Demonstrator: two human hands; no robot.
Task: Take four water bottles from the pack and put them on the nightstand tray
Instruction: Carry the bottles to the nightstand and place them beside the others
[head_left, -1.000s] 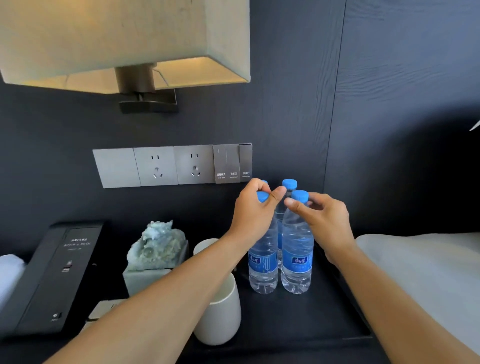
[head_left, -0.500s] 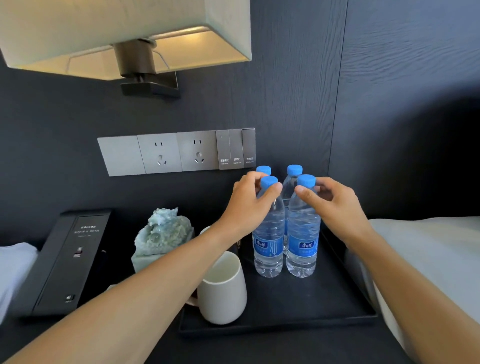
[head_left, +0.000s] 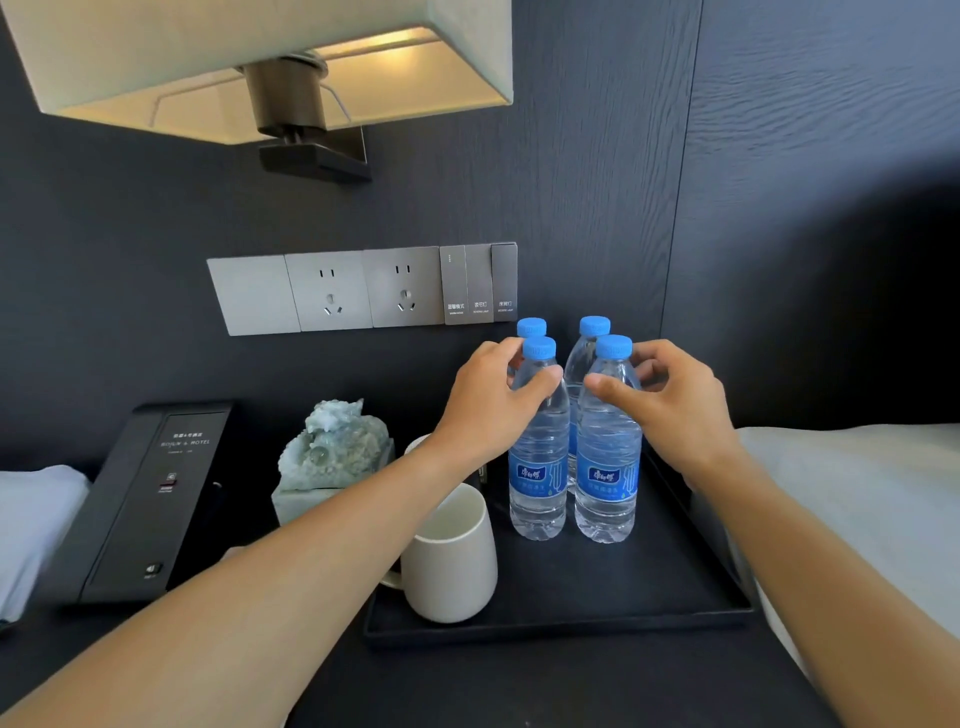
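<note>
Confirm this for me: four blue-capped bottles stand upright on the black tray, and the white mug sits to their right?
Not quite. The head view shows the white mug to the left of the four bottles, not the right. The bottles do stand upright on the black tray.

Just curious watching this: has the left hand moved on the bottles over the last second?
Yes. Against the front left bottle's blue cap, the left hand has slid down from the cap to the shoulder.

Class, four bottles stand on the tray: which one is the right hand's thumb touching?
The front right bottle, nearest the bed. The right hand has its thumb against that bottle's shoulder; the front left one is at the left hand, and the two rear ones stand behind.
</note>
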